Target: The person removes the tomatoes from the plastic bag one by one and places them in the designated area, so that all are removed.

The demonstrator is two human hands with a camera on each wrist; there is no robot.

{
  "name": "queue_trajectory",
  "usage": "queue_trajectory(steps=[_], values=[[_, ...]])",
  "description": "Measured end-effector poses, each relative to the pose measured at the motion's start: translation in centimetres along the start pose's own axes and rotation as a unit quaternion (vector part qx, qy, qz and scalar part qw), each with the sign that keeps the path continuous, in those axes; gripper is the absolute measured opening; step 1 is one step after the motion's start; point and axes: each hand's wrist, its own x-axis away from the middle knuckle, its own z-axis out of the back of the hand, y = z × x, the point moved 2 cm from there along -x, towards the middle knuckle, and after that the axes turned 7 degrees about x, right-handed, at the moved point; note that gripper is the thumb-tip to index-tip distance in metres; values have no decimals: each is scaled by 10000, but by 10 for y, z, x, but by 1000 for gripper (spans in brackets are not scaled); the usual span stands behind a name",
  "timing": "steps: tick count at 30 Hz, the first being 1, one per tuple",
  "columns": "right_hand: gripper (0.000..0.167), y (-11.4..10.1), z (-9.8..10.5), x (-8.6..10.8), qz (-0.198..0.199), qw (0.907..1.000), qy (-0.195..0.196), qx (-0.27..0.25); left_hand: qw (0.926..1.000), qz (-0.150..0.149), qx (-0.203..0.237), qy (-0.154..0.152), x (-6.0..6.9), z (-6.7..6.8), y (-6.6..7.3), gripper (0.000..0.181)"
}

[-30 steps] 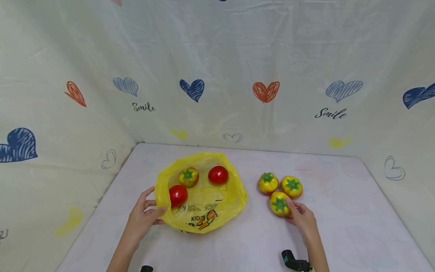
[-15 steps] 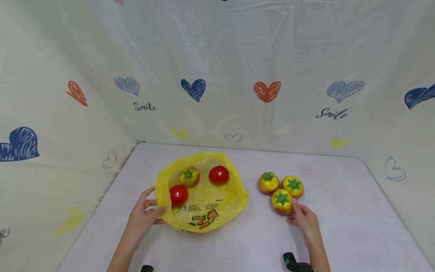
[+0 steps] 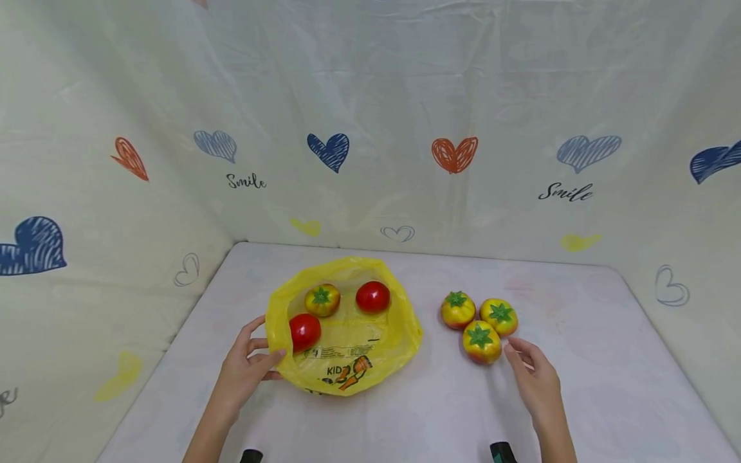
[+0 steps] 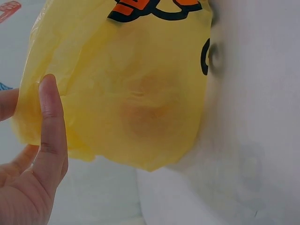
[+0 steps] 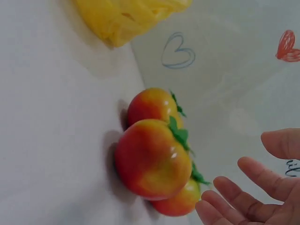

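Observation:
A yellow plastic bag [image 3: 399, 360] stands with its mouth wide on the left part of the table. Inside it lie two red tomatoes [image 3: 373, 297] and one yellow tomato with a green star-shaped top [image 3: 322, 300]. My left hand [image 3: 246, 366] pinches the bag's left edge between thumb and fingers; the thumb lies on the yellow film in the left wrist view. To the right, three yellow-red tomatoes [image 3: 481, 342] sit in a tight cluster, green tops up. My right hand [image 3: 537, 379] is beside the nearest one, fingers relaxed and apart from it, with nothing in its grasp [image 5: 262, 187].
The pale table [image 3: 440, 411] meets a white curtain [image 3: 388, 193] printed with hearts at its back and sides. Black wrist-camera parts [image 3: 502, 452] show at the lower edge of the head view.
My right hand pushed the nearest yellow-red tomato slightly against the other two, let go and drew back to the right. The left hand and the bag have stayed in place.

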Motion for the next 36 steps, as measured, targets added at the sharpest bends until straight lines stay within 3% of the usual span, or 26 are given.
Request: queue_trajectory(steps=[2, 7, 12, 19, 28, 36], values=[[70, -1, -1, -1, 130, 9999, 75, -2, 10000, 4, -10, 1, 0, 0, 0, 70], [56, -19, 1, 10, 867, 9956, -169, -325, 10000, -5, -23, 11, 1, 0, 1, 70], [41, -32, -13, 18, 1504, 9877, -181, -397, 10000, 0, -4, 12, 1, 0, 1, 70], [34, -149, 32, 105, 1790, 9741, -1114, -813, 10000, -17, 12, 2, 1, 0, 1, 70], [31, -180, 18, 109, 2604, 9506, -1479, -818, 10000, -12, 27, 0, 2, 1, 1, 70], [33, -209, 7, 102, 2987, 9335, -1861, -686, 10000, -3, 33, 6, 1, 2, 0, 70]])
